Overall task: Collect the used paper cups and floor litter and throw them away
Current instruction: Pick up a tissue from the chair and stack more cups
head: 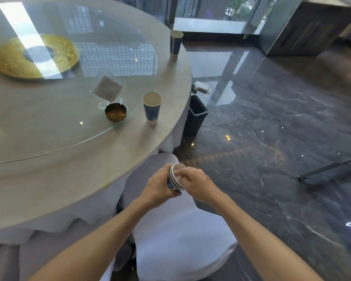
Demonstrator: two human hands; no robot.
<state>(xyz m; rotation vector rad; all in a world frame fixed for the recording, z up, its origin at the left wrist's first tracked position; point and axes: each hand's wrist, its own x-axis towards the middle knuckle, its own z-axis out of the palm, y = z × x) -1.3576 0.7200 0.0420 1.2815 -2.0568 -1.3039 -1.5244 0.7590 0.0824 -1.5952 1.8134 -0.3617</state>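
Note:
A nested stack of blue-and-white paper cups point(175, 180) is held over a white-covered chair. My left hand point(157, 186) wraps the stack from the left. My right hand point(197, 184) rests on the rim, fingers reaching into the top cup. One blue paper cup point(152, 107) stands upright near the table's edge, its inside looking bare. Another blue cup point(176, 44) stands farther along the edge. A dark bin point(197, 116) sits on the floor beside the table. Pale litter point(201, 88) lies on the floor behind the bin.
The round table point(85, 169) carries a glass turntable point(73, 126) with a gold plate point(12, 61), a brass ashtray point(115, 114) and a clear card stand point(107, 89). The white chair point(176, 240) is right below my arms. A dark stand point(328, 169) lies on the marble floor at right.

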